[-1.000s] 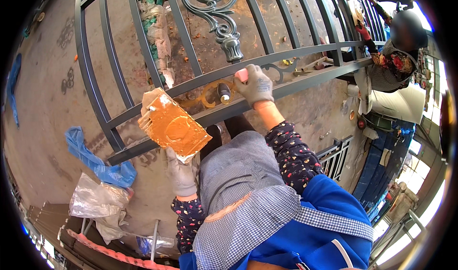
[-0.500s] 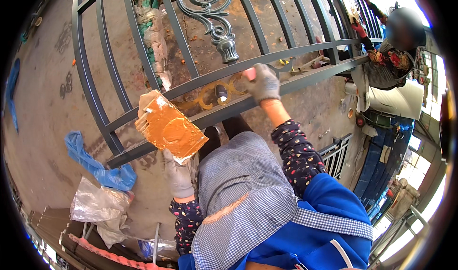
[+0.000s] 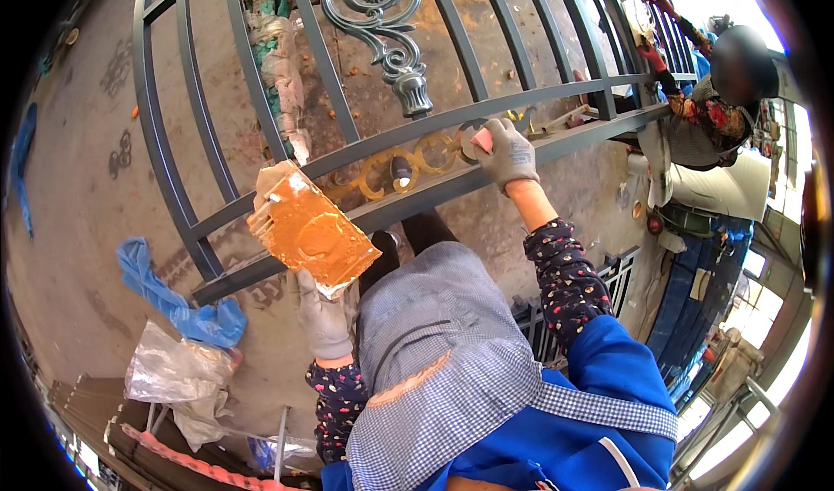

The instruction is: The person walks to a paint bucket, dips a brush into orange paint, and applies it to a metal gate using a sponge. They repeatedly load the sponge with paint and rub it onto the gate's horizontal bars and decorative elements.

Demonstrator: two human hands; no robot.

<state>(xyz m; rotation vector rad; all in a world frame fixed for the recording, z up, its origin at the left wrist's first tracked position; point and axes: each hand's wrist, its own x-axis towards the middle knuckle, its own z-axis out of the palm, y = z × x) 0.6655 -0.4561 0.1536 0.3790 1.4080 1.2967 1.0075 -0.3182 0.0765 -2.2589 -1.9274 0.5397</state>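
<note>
My left hand [image 3: 326, 322], gloved in pale grey, grips the lower edge of a cardboard piece [image 3: 276, 203] coated with thick orange-gold paint [image 3: 317, 241]. The piece is tilted over the near rail of a dark grey metal railing [image 3: 426, 207]. My right hand [image 3: 511, 156], in a grey glove, pinches a small pink sponge-like block [image 3: 483, 139] at the scrollwork between the two lower rails. Left of that hand, the scrollwork [image 3: 378, 178] is gold. A grey cast ornament [image 3: 410, 92] hangs among the bars just beyond.
At the upper right a co-worker [image 3: 717, 113] in red gloves holds a pale flat piece [image 3: 638, 20] by the same railing. Blue plastic [image 3: 187, 309] and clear plastic [image 3: 178, 371] lie at the lower left. Another railing section [image 3: 618, 283] stands right of my apron.
My right hand has shifted right along the rails with the pink block, uncovering more gold scrollwork. My left hand and the cardboard have barely moved.
</note>
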